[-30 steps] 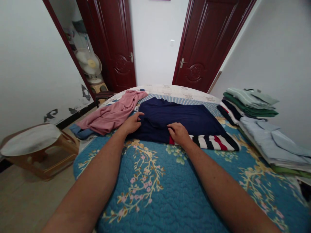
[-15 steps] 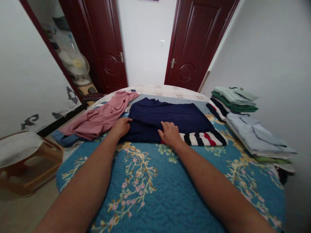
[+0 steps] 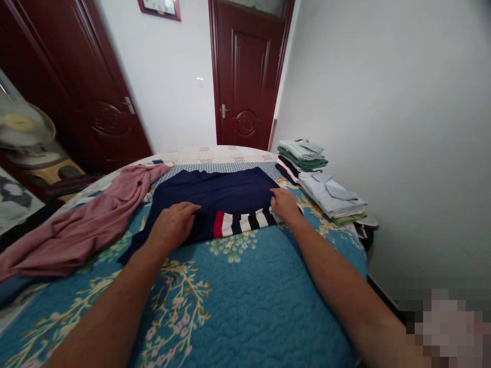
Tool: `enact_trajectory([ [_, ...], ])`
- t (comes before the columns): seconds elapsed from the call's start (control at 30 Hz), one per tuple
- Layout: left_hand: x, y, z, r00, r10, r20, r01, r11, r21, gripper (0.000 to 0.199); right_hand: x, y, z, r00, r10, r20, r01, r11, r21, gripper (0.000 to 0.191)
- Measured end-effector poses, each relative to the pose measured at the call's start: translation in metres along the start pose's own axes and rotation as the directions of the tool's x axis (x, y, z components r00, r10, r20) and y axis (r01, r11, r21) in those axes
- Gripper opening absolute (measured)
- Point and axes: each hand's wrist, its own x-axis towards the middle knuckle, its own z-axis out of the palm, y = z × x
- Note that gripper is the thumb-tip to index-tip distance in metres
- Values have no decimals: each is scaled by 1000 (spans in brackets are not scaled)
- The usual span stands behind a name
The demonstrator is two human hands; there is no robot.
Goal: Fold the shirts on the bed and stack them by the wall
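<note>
Your left hand (image 3: 174, 222) is on the near left part of the navy blue cloth garment (image 3: 215, 189), fingers loosely bent, and honestly I can't tell if you're pinching any of it (the thumb is hidden). Your right hand (image 3: 284, 205) is at the right end of the garment's red, white and dark striped section (image 3: 245, 221), index finger and thumb close together, but no way to tell if cloth is caught between them. So the navy piece basically lies flat between and beyond your hands, on a teal quilted floral cover (image 3: 245, 286). Left of your left grip there's a rumpled dusty-pink garment (image 3: 103, 214); past your right one, a pile of folded clothes (image 3: 330, 191).
</note>
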Motion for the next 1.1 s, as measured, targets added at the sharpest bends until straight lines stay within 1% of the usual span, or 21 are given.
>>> enact_trajectory([
  [0.03, 4, 12, 4, 999, 41, 23, -41, 998, -37, 48, -1, 20, -3, 999, 45, -26, -45, 999, 4, 48],
  [0.1, 13, 31, 15, 994, 94, 57, -89, 992, -89, 50, -5, 52, -3, 995, 96, -32, -95, 995, 32, 53],
  [0.13, 17, 37, 21, 992, 103, 68, -96, 990, -99, 51, -7, 63, -2, 993, 115, -24, -114, 992, 51, 55],
  [0.2, 23, 42, 35, 993, 71, 93, -64, 994, -84, 50, -10, 75, 2, 990, 139, 5, -139, 987, 84, 54],
  [0.27, 28, 42, 47, 994, -11, 112, 15, 999, -38, 44, -10, 79, 7, 988, 147, 36, -150, 985, 81, 44],
  [0.33, 30, 38, 55, 989, -101, 110, 99, 995, 17, 40, -8, 80, 9, 988, 149, 45, -152, 987, 52, 33],
  [0.43, 30, 31, 60, 983, -163, 86, 158, 985, 65, 42, -3, 82, 11, 991, 131, -17, -130, 990, 53, 29],
  [0.5, 30, 26, 59, 981, -176, 80, 171, 983, 70, 46, -2, 85, 13, 994, 88, -66, -80, 989, 122, 29],
  [0.57, 30, 23, 58, 978, -186, 93, 180, 981, 66, 47, -3, 88, 17, 994, 70, -87, -52, 980, 194, 38],
  [0.63, 29, 21, 58, 976, -185, 119, 178, 982, 65, 43, -3, 89, 21, 996, 63, -63, -47, 972, 230, 45],
  [0.7, 29, 20, 59, 976, -174, 129, 168, 984, 51, 37, -3, 91, 25, 999, 41, -17, -36, 970, 239, 42],
  [0.77, 29, 19, 61, 978, -173, 117, 170, 985, 30, 33, -1, 93, 28, 999, 33, -5, -31, 967, 254, 40],
  [0.87, 30, 18, 63, 978, -186, 90, 187, 982, -5, 32, 2, 95, 30, 997, 59, -39, -47, 965, 259, 45],
  [1.0, 32, 16, 62, 981, -167, 102, 170, 985, -19, 37, 5, 96, 31, 996, 79, -40, -69, 976, 205, 29],
  [1.1, 32, 17, 60, 983, -152, 107, 151, 988, 10, 36, 5, 94, 31, 986, 162, -33, -153, 968, 198, 29],
])
